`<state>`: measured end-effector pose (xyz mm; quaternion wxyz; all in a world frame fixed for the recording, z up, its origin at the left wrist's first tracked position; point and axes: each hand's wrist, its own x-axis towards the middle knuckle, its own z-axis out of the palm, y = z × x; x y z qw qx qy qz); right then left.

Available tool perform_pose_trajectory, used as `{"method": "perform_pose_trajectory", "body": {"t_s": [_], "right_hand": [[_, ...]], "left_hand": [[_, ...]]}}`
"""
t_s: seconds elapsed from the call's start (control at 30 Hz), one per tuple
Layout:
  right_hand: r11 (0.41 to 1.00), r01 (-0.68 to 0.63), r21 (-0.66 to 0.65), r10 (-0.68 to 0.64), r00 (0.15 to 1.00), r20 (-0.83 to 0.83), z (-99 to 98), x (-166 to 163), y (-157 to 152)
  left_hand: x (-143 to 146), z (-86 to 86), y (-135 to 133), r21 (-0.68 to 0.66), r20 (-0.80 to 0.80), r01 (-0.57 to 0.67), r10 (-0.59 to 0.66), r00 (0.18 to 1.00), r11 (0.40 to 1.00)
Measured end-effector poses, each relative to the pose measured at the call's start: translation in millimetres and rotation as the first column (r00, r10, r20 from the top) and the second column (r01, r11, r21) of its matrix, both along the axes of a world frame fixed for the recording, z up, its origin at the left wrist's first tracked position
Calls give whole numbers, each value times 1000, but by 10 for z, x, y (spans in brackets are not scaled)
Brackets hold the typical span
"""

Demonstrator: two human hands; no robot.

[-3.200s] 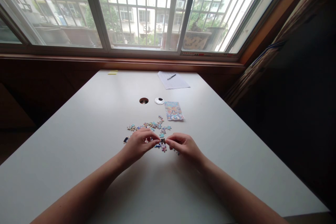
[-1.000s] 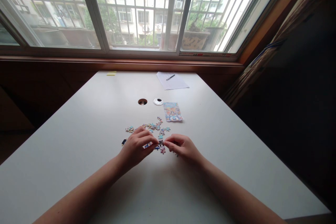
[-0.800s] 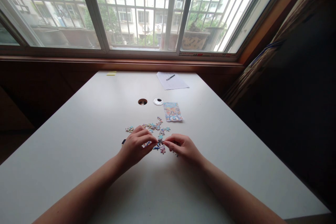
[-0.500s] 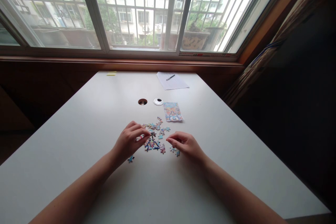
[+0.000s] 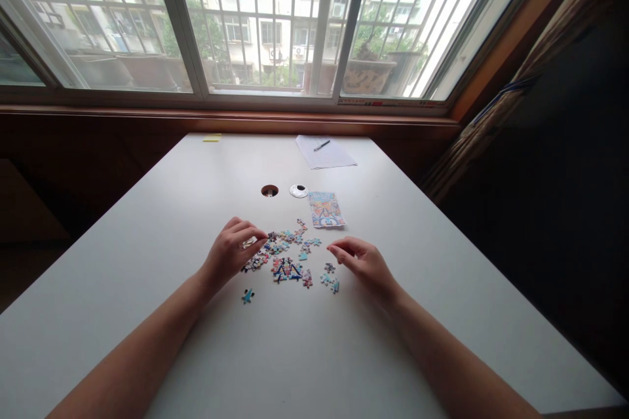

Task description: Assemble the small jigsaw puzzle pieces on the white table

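Uppermost, a wide barred window (image 5: 255, 19) fills the top of the frame, and below it a plain white bench (image 5: 147, 222) spreads over the middle and bottom. Two bare forearms rise from the lower corners and converge toward the centre.

The left hand (image 5: 228, 255) lies palm down just left of centre. Its fingers are curled and its grip is narrow, with the fingertips drawn together at the left edge of a scatter of small colourful cardboard jigsaw pieces (image 5: 289, 237). Whether a piece is pinched there cannot be told.

The right hand (image 5: 366, 262) sits right of centre, knuckles up and fingers loosely bent toward the left. Its grip is slack and holds nothing. A few stray pieces (image 5: 330, 278) lie just below its fingertips.

Between the hands, a joined patch of blue and pink pieces (image 5: 287, 270) lies flat on the bench. A lone blue piece (image 5: 247, 295) lies apart at lower left.

Toward the window lie:
- a white sheet of paper (image 5: 331, 156) with a dark pen (image 5: 322, 145) on it
- a bright printed picture card (image 5: 326, 209), its lettering too small to read
- a round hole (image 5: 269, 190) in the bench
- a white round cap (image 5: 298, 190)
- a small yellow sticky note (image 5: 212, 137)
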<state>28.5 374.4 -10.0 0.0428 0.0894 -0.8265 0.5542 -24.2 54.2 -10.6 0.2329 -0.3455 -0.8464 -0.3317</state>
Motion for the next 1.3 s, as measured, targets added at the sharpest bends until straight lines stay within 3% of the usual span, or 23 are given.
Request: {"method": "perform_pose_trajectory", "body": {"t_s": [1.3], "right_hand": [[998, -3, 62, 3, 1000, -2, -17, -21, 4]], "left_hand": [[32, 27, 32, -20, 8, 18, -17, 1000, 1000]]}}
